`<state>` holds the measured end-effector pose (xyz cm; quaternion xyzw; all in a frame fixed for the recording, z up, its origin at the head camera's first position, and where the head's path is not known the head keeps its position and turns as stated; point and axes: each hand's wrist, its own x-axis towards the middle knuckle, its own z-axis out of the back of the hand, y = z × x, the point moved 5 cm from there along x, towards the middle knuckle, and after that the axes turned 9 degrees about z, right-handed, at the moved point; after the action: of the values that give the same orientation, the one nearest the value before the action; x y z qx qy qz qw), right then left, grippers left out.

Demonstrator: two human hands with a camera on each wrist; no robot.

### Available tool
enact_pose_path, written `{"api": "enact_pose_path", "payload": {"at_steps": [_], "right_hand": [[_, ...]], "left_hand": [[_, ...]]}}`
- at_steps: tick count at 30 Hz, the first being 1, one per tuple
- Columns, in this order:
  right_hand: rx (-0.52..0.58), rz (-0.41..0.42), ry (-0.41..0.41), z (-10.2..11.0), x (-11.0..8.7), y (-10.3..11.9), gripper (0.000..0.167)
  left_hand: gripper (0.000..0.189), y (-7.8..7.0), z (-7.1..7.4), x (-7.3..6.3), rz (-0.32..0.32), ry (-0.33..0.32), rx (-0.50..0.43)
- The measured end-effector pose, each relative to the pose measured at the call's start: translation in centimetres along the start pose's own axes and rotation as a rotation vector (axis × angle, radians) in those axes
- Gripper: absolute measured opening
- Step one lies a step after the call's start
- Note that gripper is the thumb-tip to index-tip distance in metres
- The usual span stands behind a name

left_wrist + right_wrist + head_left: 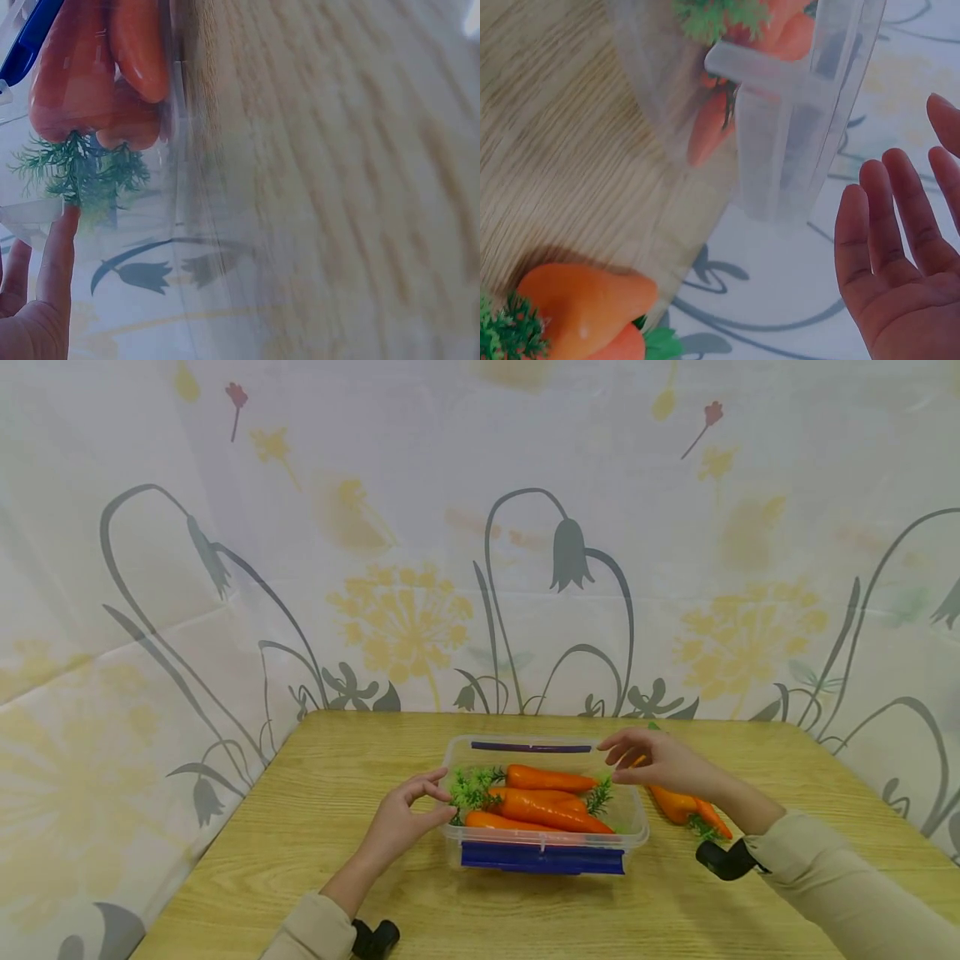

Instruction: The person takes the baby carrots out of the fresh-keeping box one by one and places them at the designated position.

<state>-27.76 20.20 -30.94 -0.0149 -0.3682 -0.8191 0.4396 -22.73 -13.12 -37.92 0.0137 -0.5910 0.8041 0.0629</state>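
A clear plastic box (637,837) with blue clips stands mid-table, holding several orange carrots (551,810) with green leafy tops. At its left end is my left hand (401,818), fingers loosely bent and fingertips right at the rim. In the left wrist view, an extended finger (58,259) overlaps the box's clear end tab. My right hand (667,766) is raised by the far right corner of the box. The right wrist view shows that hand's fingers (853,232) relaxed, apart from the box's end and holding nothing.
Loose carrots (672,806) lie on the wooden table (300,860) just right of the box, partly beneath my right hand and wrist. A flower-patterned cloth (420,527) hangs behind the table and along both sides.
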Motion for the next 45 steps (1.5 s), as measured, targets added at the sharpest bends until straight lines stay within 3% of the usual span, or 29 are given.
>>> {"api": "enact_pose_path", "payload": {"at_steps": [10, 26, 37, 45], "right_hand": [[0.056, -0.031, 0.114, -2.2, 1.3, 1.3, 0.035], [0.113, 0.046, 0.291, -6.1, 2.9, 2.3, 0.035], [0.043, 0.007, 0.359, -6.8, 3.2, 2.3, 0.036], [0.059, -0.040, 0.389, -6.9, 3.4, 2.1, 0.038]], "left_hand": [[0.011, 0.2, 0.0, 0.2, 0.000, -0.007, -0.001], [0.010, 0.0, 0.1, 0.0, 0.006, 0.004, -0.003], [0.010, -0.1, 0.1, 0.0, 0.003, 0.004, -0.002], [0.010, 0.1, 0.0, 0.2, -0.001, 0.007, 0.000]]}}
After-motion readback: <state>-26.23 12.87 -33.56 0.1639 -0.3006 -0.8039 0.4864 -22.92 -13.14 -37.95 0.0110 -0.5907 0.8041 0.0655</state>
